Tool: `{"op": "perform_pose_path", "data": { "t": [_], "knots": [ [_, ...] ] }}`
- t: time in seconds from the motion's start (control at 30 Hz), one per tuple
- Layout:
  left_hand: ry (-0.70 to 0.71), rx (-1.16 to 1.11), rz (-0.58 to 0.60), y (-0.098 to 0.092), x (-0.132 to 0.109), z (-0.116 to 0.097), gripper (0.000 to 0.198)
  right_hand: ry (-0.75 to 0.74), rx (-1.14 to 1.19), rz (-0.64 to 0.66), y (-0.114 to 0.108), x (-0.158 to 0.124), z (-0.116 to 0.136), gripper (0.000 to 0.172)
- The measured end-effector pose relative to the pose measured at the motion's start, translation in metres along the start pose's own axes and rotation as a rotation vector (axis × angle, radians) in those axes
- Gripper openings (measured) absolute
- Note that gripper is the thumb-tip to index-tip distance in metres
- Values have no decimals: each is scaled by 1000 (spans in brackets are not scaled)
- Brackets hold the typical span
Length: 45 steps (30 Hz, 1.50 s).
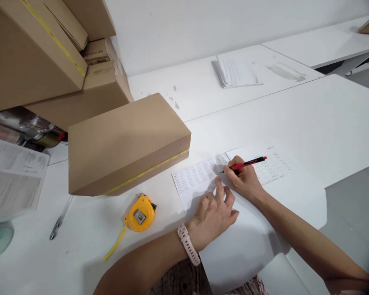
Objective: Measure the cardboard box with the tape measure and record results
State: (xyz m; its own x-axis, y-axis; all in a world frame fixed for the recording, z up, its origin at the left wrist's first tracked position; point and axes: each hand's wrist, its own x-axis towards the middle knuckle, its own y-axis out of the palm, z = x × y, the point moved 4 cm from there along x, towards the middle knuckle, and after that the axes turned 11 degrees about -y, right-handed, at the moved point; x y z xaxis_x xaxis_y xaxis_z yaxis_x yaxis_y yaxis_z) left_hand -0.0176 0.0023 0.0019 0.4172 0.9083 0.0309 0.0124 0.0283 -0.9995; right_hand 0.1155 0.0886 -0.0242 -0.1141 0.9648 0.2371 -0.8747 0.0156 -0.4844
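My right hand point(242, 178) grips a red and black pen point(247, 163), its tip at the written columns on a sheet of paper point(190, 200). Small handwritten figures fill the upper part of that sheet. My left hand point(213, 213) lies on the same paper with fingers apart, just below the pen tip; a pale pink band circles that wrist. Left of the hands sits a yellow tape measure point(140, 213) with its strap trailing toward me. Behind it stands a closed brown cardboard box point(129, 143) with a yellow measuring strip along its side.
Large cardboard boxes point(33, 53) are stacked at the back left. A clear pen point(60, 219) and a printed sheet point(15, 176) lie at the left. Toward the wall rests a stack of papers point(238, 73). The white table point(313, 119) ends at the right.
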Motion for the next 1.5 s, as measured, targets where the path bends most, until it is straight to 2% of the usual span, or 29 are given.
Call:
{"op": "perform_pose_path", "data": {
  "t": [0.2,0.3,0.4,0.47,0.57,0.63,0.7,0.73,0.83,0.93,1.0,1.07,1.13,1.2,1.27,1.37,1.43,1.5],
  "knots": [
    [-2,11,8,2,-1,-1,57,0,22,-11,0,0,-1,28],
    [-6,1,12,3,0,-1,58,-13,23,-90,-2,0,3,27],
    [2,0,-1,4,0,-1,58,-47,50,-153,-4,-1,7,18],
    [2,13,-26,2,-1,-2,58,-176,3,-95,-2,0,10,14],
    [-9,30,-30,-11,-6,-1,50,-489,-167,84,7,-1,15,22],
    [-23,-2,8,-25,-13,4,37,-663,-297,185,14,-2,15,28],
    [-51,-56,-2,-40,-23,18,22,-784,-432,240,20,-2,16,34],
    [-77,-78,-46,-47,-29,29,17,-828,-487,263,22,-2,17,36],
    [-184,-119,-268,-57,-57,76,13,-881,-565,292,26,-1,21,39],
    [-310,-89,-353,-41,-90,127,34,-879,-533,245,25,-1,22,49],
    [-441,-69,-299,-23,-109,154,49,-883,-502,174,23,-2,22,55],
    [-541,-152,-238,-8,-123,167,55,-900,-476,97,19,-5,24,53],
    [-614,-298,-238,-3,-130,169,56,-914,-433,49,15,-9,31,47],
    [-684,-521,-273,-8,-133,163,54,-889,-339,57,13,-12,44,39],
    [-707,-856,-252,-18,-131,153,57,-765,-155,120,14,-13,62,31],
    [-576,-1308,-102,-42,-123,130,73,-348,271,335,27,-10,90,29],
    [-470,-1421,-31,-59,-116,118,79,-48,551,517,41,-11,109,39],
    [-409,-1473,4,-71,-111,112,78,143,727,663,52,-11,128,50]
  ]
}}
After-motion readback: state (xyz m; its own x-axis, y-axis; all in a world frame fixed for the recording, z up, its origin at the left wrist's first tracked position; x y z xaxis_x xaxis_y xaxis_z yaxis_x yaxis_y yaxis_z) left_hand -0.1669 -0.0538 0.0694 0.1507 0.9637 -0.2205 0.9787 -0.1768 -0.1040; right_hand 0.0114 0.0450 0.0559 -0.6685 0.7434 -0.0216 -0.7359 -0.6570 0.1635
